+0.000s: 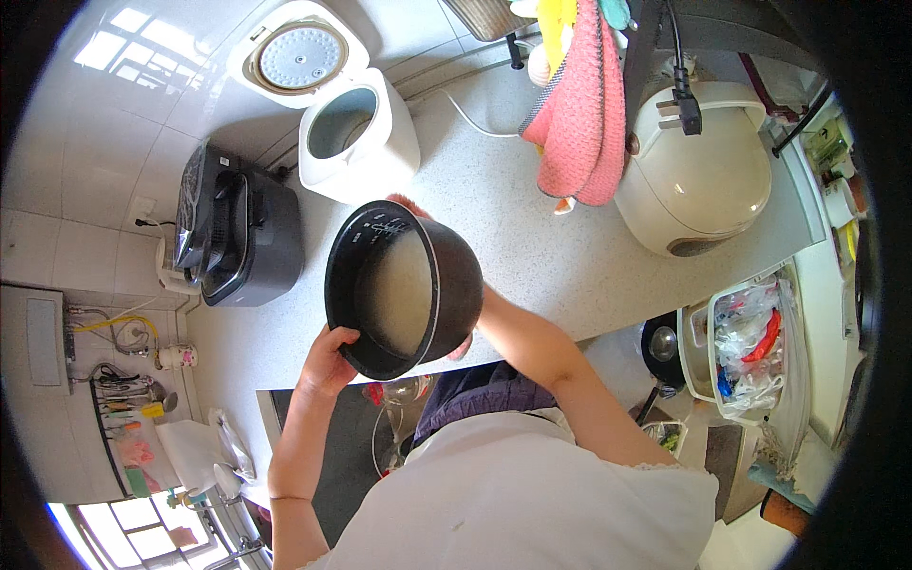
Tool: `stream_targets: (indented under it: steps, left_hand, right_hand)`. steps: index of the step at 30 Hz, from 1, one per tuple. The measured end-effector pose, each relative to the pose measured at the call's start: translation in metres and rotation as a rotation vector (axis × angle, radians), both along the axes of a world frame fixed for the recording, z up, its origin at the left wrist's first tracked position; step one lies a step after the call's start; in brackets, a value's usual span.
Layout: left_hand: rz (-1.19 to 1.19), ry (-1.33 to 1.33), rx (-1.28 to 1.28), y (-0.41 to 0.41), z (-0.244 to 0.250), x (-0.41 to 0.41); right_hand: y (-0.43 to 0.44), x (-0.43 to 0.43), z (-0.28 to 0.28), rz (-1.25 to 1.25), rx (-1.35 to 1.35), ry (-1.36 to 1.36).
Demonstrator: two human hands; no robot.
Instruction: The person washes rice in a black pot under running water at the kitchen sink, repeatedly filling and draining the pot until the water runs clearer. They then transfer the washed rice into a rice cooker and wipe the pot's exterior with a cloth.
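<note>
A black rice cooker inner pot [456, 285] is tilted in front of me, its opening turned toward the left. Inside it lie pale rice and cloudy water [402, 296], below printed level marks. My left hand [328, 360] grips the near-left rim, thumb over the edge. From the right, my right hand [487, 310] supports the pot's outer side and is mostly hidden behind it. Something pinkish [409, 205] shows past the pot's far edge; I cannot tell whether it is fingers or cloth. Beyond the pot stands a white rice cooker [395, 142] with its lid [303, 60] raised.
A black countertop appliance [267, 242] stands left on the speckled counter [541, 278]. At the right sits a beige lidded appliance [702, 178], with a power plug [684, 110] hanging over it. A pink cloth [581, 135] hangs nearby. Below the counter is a bin of plastic bags [748, 342].
</note>
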State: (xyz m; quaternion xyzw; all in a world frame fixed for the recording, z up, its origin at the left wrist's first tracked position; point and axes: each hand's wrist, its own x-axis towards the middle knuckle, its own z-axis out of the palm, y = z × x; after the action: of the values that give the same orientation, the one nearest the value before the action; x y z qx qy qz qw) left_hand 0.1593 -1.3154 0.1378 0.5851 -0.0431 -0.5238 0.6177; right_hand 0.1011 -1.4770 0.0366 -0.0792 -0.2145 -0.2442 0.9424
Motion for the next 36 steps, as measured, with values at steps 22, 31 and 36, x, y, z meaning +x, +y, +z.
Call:
stream_targets:
  steps: [22, 31, 36]
  left_hand:
    - [0.180, -0.105, -0.053, 0.051, -0.047, 0.075]
    - [0.287, -0.090, -0.047, 0.077, -0.058, 0.091]
    - [0.250, -0.048, -0.070, 0.081, -0.066, 0.103]
  right_hand:
    - [-0.009, -0.075, 0.007, -1.026, -1.842, 0.886]
    - [-0.046, -0.125, -0.055, -1.115, -2.006, 1.597]
    - [-0.058, -0.109, -0.067, -0.618, -1.642, 1.543]
